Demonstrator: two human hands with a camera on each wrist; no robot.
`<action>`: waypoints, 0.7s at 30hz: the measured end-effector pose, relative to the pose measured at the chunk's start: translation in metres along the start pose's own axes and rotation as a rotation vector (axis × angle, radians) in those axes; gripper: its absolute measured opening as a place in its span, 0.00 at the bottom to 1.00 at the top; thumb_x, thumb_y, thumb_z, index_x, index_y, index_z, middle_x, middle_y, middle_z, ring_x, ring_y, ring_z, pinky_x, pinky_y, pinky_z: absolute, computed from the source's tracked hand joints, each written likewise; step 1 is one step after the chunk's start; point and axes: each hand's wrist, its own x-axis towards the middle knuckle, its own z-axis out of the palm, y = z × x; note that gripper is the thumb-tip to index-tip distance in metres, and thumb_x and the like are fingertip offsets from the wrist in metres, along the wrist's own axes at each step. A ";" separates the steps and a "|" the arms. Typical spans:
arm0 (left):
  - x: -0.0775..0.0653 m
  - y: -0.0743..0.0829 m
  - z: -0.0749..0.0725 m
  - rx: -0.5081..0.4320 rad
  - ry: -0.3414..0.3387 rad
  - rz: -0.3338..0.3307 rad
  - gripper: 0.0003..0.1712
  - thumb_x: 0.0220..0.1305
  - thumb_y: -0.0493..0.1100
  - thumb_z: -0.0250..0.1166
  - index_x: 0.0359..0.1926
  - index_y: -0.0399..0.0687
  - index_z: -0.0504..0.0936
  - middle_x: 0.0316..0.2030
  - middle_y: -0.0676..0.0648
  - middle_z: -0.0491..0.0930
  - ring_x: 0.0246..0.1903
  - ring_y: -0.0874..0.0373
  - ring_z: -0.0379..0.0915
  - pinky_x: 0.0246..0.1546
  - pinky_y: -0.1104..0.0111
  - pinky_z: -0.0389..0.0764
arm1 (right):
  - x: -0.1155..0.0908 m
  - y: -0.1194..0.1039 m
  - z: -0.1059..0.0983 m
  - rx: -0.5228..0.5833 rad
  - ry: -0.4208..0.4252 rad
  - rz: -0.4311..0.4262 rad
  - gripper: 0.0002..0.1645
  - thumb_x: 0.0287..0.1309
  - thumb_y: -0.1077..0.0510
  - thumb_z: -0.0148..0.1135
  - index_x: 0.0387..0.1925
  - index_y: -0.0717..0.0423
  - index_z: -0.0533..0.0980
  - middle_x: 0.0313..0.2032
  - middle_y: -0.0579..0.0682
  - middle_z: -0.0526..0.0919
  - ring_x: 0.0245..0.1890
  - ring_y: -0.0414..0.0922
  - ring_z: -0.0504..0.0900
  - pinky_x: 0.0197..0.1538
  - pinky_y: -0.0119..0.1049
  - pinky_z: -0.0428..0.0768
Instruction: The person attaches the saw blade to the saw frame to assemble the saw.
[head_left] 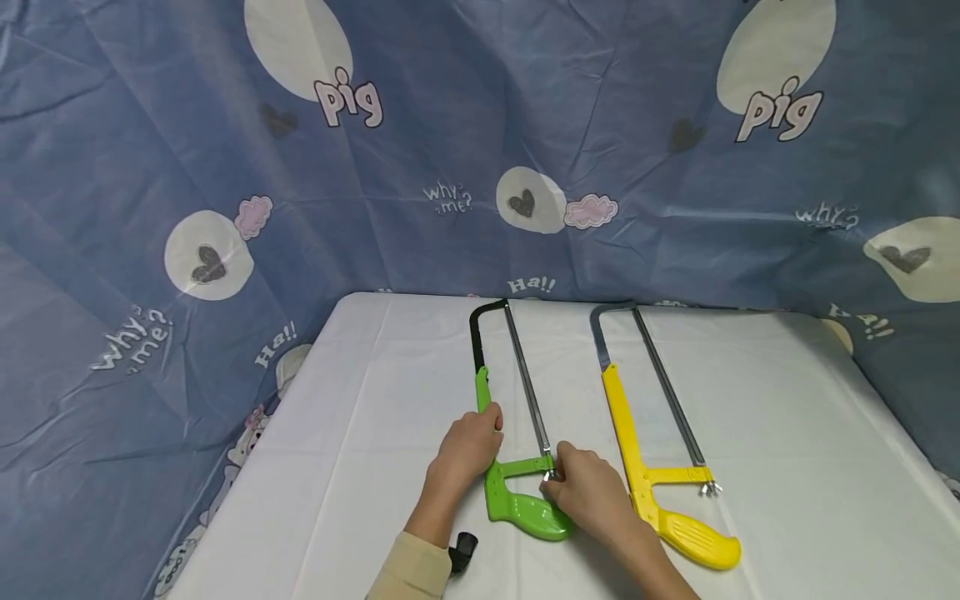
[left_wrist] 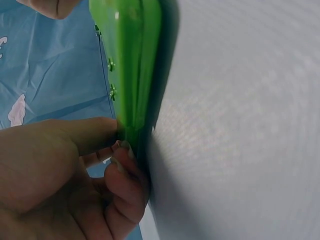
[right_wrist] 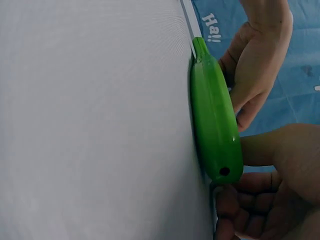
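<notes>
A green hacksaw (head_left: 536, 517) lies on the white table, its black front frame and grey blade pointing to the far side. My left hand (head_left: 468, 446) grips the green frame bar above the handle; in the left wrist view its thumb and fingers pinch the bar's edge. At the near end of the blade, my right hand (head_left: 592, 492) has thumb and fingers at the metal wing nut (head_left: 551, 477), pinching it. The right wrist view shows the green handle (right_wrist: 215, 115) end-on, with the right fingers beside it.
A yellow hacksaw (head_left: 697, 542) lies to the right, parallel to the green one, close by the right forearm. White cloth (head_left: 375, 467) covers the table. Behind it hangs a blue printed curtain (head_left: 420, 250). A small black object (head_left: 465, 546) is beside the left cuff.
</notes>
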 end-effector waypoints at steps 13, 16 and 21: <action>0.000 -0.001 0.001 0.008 0.013 0.015 0.03 0.66 0.37 0.62 0.39 0.44 0.76 0.24 0.45 0.76 0.20 0.56 0.69 0.21 0.68 0.69 | -0.001 -0.005 0.002 -0.187 0.094 -0.067 0.15 0.45 0.55 0.68 0.18 0.47 0.68 0.13 0.42 0.68 0.14 0.41 0.65 0.18 0.35 0.60; 0.000 -0.002 0.001 0.010 0.007 0.016 0.03 0.67 0.38 0.62 0.39 0.45 0.75 0.25 0.45 0.76 0.20 0.56 0.69 0.22 0.67 0.69 | -0.002 -0.006 0.002 -0.180 0.090 -0.060 0.14 0.46 0.55 0.67 0.17 0.47 0.68 0.13 0.42 0.68 0.14 0.40 0.64 0.18 0.35 0.60; 0.000 -0.002 0.001 0.010 0.006 0.010 0.02 0.67 0.38 0.61 0.39 0.45 0.76 0.25 0.45 0.77 0.20 0.56 0.69 0.22 0.67 0.69 | -0.002 -0.006 0.001 -0.142 0.076 -0.042 0.14 0.46 0.55 0.66 0.16 0.47 0.69 0.12 0.42 0.67 0.13 0.40 0.64 0.17 0.34 0.60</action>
